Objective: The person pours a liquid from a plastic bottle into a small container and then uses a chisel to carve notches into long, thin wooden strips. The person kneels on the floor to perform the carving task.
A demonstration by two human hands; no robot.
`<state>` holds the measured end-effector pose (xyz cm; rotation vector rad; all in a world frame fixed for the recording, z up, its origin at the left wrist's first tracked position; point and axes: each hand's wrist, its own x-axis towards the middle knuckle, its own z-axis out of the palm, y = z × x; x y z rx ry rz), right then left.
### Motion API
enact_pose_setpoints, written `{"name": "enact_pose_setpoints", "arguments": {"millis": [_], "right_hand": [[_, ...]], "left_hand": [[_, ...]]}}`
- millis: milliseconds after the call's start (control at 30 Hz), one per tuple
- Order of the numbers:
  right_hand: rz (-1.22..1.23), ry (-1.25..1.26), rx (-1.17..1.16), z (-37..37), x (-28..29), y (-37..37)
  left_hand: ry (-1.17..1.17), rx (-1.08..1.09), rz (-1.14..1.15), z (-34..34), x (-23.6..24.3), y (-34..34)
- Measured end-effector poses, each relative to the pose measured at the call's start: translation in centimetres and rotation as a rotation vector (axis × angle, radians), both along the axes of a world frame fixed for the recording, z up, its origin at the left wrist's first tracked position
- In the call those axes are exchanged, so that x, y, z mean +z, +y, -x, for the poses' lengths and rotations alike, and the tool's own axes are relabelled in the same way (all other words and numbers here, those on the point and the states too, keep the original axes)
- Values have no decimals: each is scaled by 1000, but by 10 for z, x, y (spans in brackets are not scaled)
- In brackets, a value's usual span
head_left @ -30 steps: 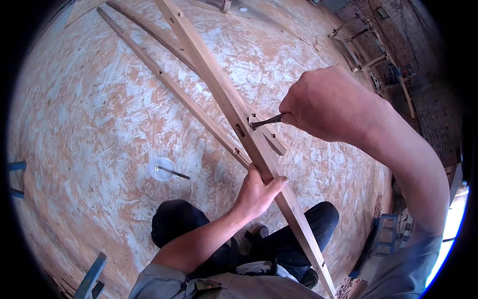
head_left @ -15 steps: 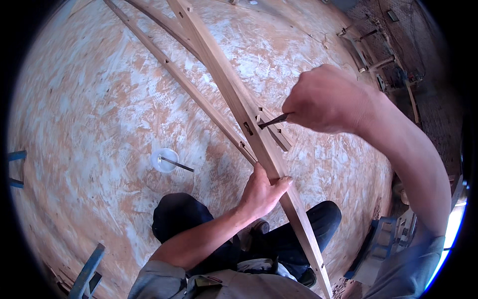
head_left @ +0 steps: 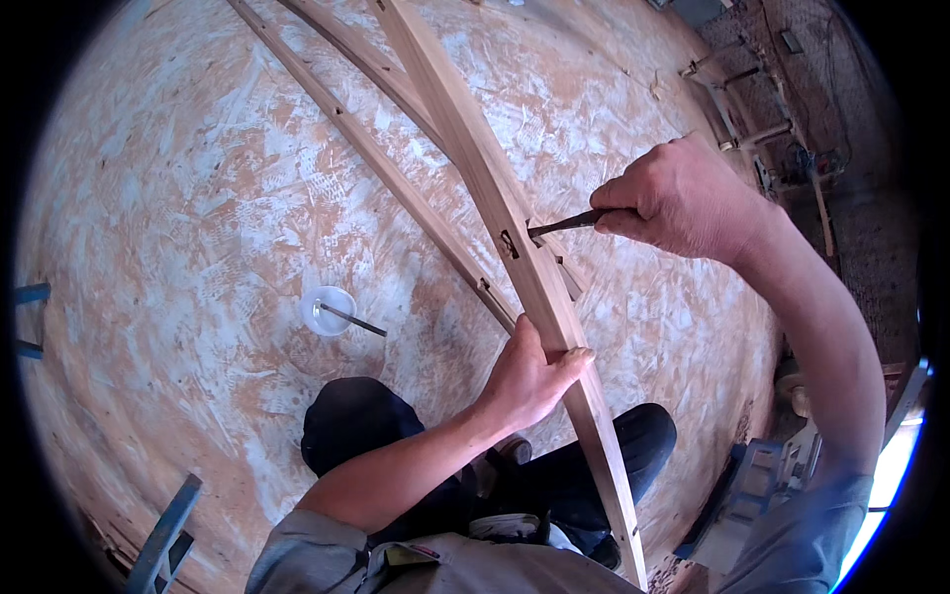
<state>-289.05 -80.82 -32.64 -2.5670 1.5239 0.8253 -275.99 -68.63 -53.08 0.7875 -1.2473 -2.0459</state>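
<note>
A long pale wooden beam [head_left: 470, 148] with cut slots runs diagonally across my view and down over my lap. My left hand [head_left: 534, 376] grips it below a slot [head_left: 508, 245]. My right hand [head_left: 683, 198] is closed on a narrow dark metal tool [head_left: 562, 224], whose tip meets the beam's right side beside that slot. Two more notched beams [head_left: 371, 158] lie to the upper left, partly under the held one, and a shorter end [head_left: 569, 277] shows behind it. A white plastic cup [head_left: 322, 302] on the floor holds a dark stick [head_left: 356, 323].
I sit low, knees [head_left: 643, 445] bent, on a board floor [head_left: 178, 247] streaked with white. Blue metal supports [head_left: 173, 520] stand at the left edge. Wooden frames [head_left: 742, 109] and a machine line the dark brick wall at the upper right; grey equipment [head_left: 752, 495] is at the lower right.
My right hand has shifted up and rightward with the tool, whose tip stays by the slot. The beams and my left hand appear a little higher and farther right in view.
</note>
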Motion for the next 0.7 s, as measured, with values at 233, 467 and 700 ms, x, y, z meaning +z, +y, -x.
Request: {"name": "enact_pose_setpoints", "arguments": {"millis": [233,467,700], "right_hand": [[-223,-493,-453,33,-13,11],[-78,-138,-83,-7,24,3],[-287,-217,-612,0,19,-2]], "left_hand": [[250,-77,20,3,-14,0],[177,-71,-62,0,-4,-3],[387,-178,-104,9,-11,-6]]}}
